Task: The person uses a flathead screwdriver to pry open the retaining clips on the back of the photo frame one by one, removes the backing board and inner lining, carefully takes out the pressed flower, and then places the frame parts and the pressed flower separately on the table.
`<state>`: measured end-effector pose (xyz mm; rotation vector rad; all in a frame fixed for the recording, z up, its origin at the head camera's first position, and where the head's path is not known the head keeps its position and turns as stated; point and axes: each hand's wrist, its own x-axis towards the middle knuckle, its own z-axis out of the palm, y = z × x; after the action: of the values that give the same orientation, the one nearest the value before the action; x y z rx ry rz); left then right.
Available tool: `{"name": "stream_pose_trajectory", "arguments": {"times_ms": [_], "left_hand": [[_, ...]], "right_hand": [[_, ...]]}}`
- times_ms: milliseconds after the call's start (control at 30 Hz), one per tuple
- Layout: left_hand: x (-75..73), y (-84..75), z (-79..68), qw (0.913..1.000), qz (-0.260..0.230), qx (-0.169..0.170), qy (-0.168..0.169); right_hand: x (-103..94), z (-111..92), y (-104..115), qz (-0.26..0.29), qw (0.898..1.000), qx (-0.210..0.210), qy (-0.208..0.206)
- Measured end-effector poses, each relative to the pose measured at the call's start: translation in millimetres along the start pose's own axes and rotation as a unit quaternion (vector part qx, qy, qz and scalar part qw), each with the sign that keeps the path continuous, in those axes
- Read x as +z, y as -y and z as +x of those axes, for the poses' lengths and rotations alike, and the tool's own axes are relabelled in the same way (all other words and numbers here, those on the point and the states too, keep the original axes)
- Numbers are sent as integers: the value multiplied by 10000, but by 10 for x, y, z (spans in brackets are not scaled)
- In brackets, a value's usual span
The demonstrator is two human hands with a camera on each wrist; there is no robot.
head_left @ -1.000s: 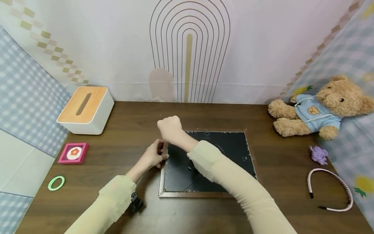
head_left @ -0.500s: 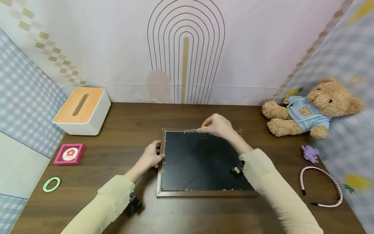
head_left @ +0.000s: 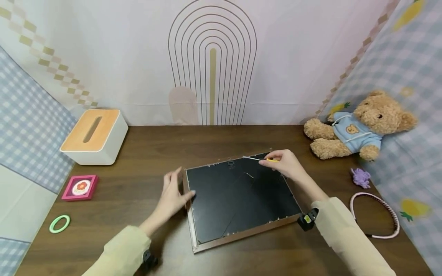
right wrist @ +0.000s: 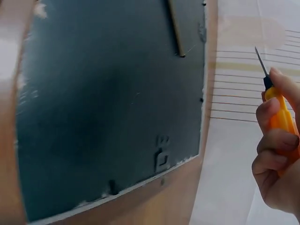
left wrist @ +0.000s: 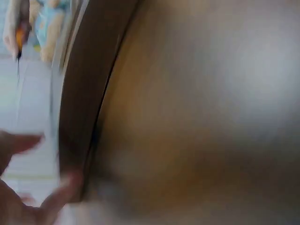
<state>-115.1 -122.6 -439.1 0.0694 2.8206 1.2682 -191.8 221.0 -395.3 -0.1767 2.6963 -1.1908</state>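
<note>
A picture frame (head_left: 241,230) with a wooden rim lies face down, its black backing board (head_left: 238,199) on top, turned at a slant on the table. At its left edge is my left hand (head_left: 172,197). The thumb reaches over the rim and a finger touches the outer side, blurred in the left wrist view. My right hand (head_left: 284,163) grips a small screwdriver (right wrist: 280,115) by its yellow-orange handle, over the far right part of the board. Its thin shaft points left, away from the fingers. A small metal hanger (head_left: 231,164) sits near the board's far edge.
Left on the brown table (head_left: 155,149) are a tissue box (head_left: 103,138), a pink square frame (head_left: 79,188) and a green ring (head_left: 60,224). On the right are a teddy bear (head_left: 362,126), a purple trinket (head_left: 360,178) and a headband (head_left: 393,214). A patterned curtain (head_left: 145,69) hangs behind.
The picture frame has turned counterclockwise from square to slanted. My right hand has moved from its far left corner along the far edge to the right with the screwdriver. My left fingers have spread.
</note>
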Motion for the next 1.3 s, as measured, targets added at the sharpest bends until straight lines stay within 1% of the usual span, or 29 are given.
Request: {"name": "stream_pose_trajectory", "arguments": {"times_ms": [33,67,100,133,167,200,233,267,300,333,400,467,567,633,700,800,867,933,1033,1100,1167,1233,1300], "left_hand": [[-23,-22,107,9987,313,399,2],[-41,-39,236,9949,633,786,78],[-53,-54,376,9888,954,1122,241],[-59,-64,514,9801,1310,1423,449],[-60,-72,640,9711,1584,1625,743],[-57,-76,747,9624,1798,1734,1070],[-54,-75,835,9550,1974,1749,1359],[-50,-68,907,9501,2093,1690,1578],[-56,-64,956,9477,2166,1592,1722],[-56,-45,986,9472,2190,1485,1809],[-68,-3,1003,9495,2131,1359,1857],[-92,32,977,9513,2075,1362,1828],[-131,71,899,9511,1970,1587,1775],[-157,103,830,9527,1868,1698,1690],[-178,152,737,9578,1726,1709,1535],[-182,234,551,9677,1496,1606,1244],[-176,267,408,9758,1346,1386,1022],[-148,256,276,9829,1238,1073,841],[-72,185,119,9924,940,386,694],[-15,127,34,9956,687,-41,632],[35,78,-43,9966,442,-371,591],[69,47,-103,9965,311,-545,560],[67,36,-128,9961,421,-541,558]], "right_hand": [[3,-15,1,-23,10000,-80,8],[18,-19,1,-33,9998,-174,33],[42,-21,7,-46,9995,-281,98],[74,-20,16,-42,9991,-380,204],[107,-18,26,-44,9982,-486,350],[143,-16,41,-21,9969,-583,526],[175,-15,55,-31,9951,-691,708],[206,-13,65,-12,9935,-741,866],[228,-17,81,29,9918,-780,1017],[253,-16,88,110,9907,-761,1123],[282,-13,88,303,9906,-665,1158],[281,-10,74,486,9928,-472,988],[252,-8,33,735,9951,-146,642],[230,-8,14,848,9951,-65,513],[223,-11,13,940,9943,-44,502],[236,-13,42,933,9938,-145,590],[263,2,85,875,9940,-209,622],[288,20,124,848,9940,-261,634],[331,51,178,839,9938,-313,658],[374,69,222,843,9931,-361,737],[432,90,268,818,9919,-444,866],[504,110,318,794,9899,-549,1036],[585,130,364,662,9875,-733,1231]]}}
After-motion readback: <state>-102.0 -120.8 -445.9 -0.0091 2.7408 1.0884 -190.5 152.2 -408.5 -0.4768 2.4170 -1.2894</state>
